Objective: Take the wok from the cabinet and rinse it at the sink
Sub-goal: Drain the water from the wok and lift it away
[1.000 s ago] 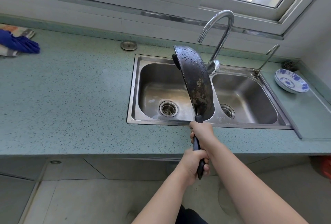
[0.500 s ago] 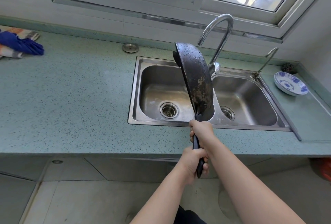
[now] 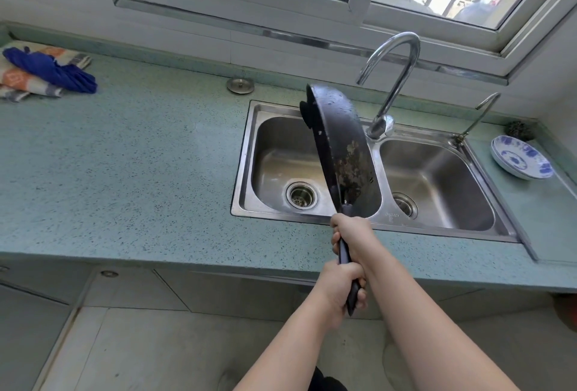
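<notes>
The person holds the black wok [image 3: 342, 147] on edge above the double sink [image 3: 437, 228], its wet underside facing right, over the divider between the basins. Both hands are wrapped tight round its long handle — the right hand [image 3: 352, 234] just below the pan, the left hand [image 3: 338, 289] nearer the handle's end.

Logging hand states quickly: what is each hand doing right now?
Left hand: closed, grip on the lower end of the wok handle.
Right hand: closed, grip on the handle nearer the wok.
</notes>
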Demonstrator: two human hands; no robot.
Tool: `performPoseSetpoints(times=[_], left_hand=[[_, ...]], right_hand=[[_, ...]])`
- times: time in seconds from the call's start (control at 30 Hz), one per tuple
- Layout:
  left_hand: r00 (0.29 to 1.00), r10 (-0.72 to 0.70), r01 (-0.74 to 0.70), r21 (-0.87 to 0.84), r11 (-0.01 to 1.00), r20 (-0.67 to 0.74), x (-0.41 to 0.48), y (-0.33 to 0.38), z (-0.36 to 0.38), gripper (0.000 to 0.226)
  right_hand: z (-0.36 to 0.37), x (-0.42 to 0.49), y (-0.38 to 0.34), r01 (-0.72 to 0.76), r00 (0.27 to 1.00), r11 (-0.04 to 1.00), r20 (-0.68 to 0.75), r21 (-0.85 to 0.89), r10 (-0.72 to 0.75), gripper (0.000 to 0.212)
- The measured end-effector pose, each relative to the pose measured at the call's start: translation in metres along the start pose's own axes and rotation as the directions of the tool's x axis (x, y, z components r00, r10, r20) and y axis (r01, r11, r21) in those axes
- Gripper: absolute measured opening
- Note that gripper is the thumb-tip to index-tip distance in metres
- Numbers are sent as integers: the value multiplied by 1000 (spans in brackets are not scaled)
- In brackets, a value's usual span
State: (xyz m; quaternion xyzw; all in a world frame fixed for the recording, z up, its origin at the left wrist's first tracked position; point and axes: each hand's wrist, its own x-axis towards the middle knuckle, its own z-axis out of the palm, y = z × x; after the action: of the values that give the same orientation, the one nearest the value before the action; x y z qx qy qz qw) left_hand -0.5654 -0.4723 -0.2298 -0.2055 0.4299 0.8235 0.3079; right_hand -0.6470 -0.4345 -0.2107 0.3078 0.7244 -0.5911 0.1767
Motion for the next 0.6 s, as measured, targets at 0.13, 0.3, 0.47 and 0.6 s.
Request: performPoseSetpoints(times=[0.13,0.3,0.47,0.6], left_hand=[[999,31,-32,-59,998,-16,-5,7,0,12],[997,75,-76,-62,995,-18,-9,16,2,19],[996,84,-85,-75,994,-18,-16,19,1,8],[995,85,-87,-18,996,-58,-20,18,-3,9]], right_hand=[[7,-3,-7,51,999,998,6,-42,-51,23],[12,-3,-16,100,995,993,22,-61,-99,25],[15,-6,-15,74,997,995,27,-73,-72,24],[18,-10,-13,51,996,999,77,12,-51,29]])
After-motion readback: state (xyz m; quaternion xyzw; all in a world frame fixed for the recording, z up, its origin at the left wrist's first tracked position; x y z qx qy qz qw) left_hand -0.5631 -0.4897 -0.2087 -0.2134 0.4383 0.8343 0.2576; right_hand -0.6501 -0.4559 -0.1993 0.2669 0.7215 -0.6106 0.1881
